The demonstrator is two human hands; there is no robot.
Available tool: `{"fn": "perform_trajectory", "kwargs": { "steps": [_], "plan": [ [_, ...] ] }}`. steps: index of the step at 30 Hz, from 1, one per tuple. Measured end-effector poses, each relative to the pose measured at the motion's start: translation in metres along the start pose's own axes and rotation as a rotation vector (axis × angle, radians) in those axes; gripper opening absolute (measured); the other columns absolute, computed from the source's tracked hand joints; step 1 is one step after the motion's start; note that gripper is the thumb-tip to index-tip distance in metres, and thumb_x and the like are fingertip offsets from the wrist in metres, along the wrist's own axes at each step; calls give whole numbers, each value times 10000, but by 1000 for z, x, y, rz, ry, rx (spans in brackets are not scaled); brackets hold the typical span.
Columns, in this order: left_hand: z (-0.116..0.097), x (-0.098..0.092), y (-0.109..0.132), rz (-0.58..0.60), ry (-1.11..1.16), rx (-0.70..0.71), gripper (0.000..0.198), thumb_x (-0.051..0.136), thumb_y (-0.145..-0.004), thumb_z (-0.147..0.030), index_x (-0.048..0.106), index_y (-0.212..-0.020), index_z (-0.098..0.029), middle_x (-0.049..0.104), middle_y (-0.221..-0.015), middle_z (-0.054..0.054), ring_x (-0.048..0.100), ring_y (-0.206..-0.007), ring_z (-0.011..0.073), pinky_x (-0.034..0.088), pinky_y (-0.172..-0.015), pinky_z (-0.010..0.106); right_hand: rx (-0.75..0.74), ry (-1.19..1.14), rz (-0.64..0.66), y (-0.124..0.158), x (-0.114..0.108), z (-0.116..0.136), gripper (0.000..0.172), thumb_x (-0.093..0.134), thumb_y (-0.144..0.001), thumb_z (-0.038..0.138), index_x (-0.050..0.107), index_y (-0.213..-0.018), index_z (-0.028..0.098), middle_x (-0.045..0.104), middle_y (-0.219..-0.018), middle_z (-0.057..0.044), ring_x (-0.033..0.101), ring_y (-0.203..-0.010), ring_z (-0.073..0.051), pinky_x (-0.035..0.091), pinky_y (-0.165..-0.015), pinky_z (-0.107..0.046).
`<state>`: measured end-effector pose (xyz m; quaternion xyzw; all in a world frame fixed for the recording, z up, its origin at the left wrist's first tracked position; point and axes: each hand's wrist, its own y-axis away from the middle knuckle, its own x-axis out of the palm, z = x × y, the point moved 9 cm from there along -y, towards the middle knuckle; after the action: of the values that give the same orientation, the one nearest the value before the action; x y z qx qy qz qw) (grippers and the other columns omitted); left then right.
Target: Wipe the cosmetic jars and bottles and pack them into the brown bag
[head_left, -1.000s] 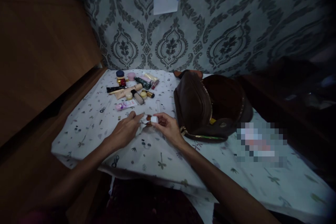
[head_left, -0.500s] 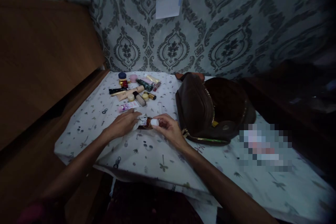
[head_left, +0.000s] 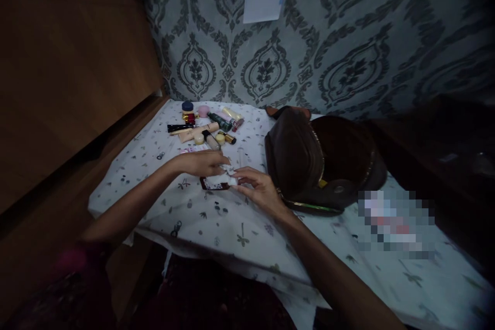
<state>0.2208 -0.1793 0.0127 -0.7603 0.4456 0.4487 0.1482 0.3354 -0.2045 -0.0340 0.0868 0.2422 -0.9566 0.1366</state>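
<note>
Before you, the patterned wall rises behind the table with its printed cloth, and the far right falls into shadow too dark to make out. The brown bag stands gaping just right of your hands, its inside mostly dark; a pixelated patch covers whatever lies beyond it. Your left hand is palm down, fingers bent over a crumpled white piece above the bottle; you cannot tell whether they pinch it or only press it. Your right hand has thumb and fingers closed on the bottle's right end, which they largely hide. The brown bottle lies on its side, low over the cloth, below your left fingers and left of your right hand's fingertips. Its pale label is visible, but you cannot read the print. Past your left hand, which partly covers the pink-and-white tube, lies the peach tube, its lettering too small to read, touching the little round jar.
</note>
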Motion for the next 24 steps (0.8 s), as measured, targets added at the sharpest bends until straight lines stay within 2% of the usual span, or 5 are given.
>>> {"fn": "perform_trajectory", "kwargs": {
  "steps": [3, 7, 15, 20, 24],
  "plan": [
    [21, 0, 4, 57, 213, -31, 252, 582, -842, -312, 682, -1046, -204, 687, -1054, 54, 602, -990, 220, 445, -871, 277, 18, -5, 42, 1, 3, 4, 242, 749, -782, 411, 750, -966, 255, 724, -1020, -71, 673, -955, -214, 569, -789, -358],
    [58, 1, 20, -27, 433, -169, 295, 726, -714, -390, 721, -952, -216, 715, -972, 21, 606, -939, 220, 459, -800, 255, 38, -22, 40, 1, 4, 3, 250, 747, -779, 433, 748, -962, 263, 719, -1032, -66, 672, -973, -214, 573, -796, -366],
    [110, 43, 58, -173, 761, -376, 524, 725, -719, -558, 670, -1060, -165, 628, -790, 14, 519, -614, 124, 370, -495, 196, 46, -28, 7, 0, 2, -5, 256, 749, -784, 398, 746, -999, 259, 684, -1019, -64, 653, -957, -197, 571, -768, -329],
    [106, 61, 62, -392, 834, -374, 540, 679, -749, -591, 649, -1069, -156, 605, -788, 13, 506, -633, 125, 357, -510, 193, 55, 51, -55, 1, -1, -8, 253, 693, -827, 404, 756, -1006, 237, 644, -866, -46, 636, -777, -165, 542, -656, -287],
    [86, 59, 59, -460, 772, -291, 441, 653, -781, -552, 664, -941, -141, 607, -771, 19, 522, -679, 148, 394, -566, 219, 143, 1, -92, 2, -3, -20, 277, 671, -833, 432, 744, -984, 212, 647, -848, -40, 623, -606, -130, 524, -576, -275]
  ]
}}
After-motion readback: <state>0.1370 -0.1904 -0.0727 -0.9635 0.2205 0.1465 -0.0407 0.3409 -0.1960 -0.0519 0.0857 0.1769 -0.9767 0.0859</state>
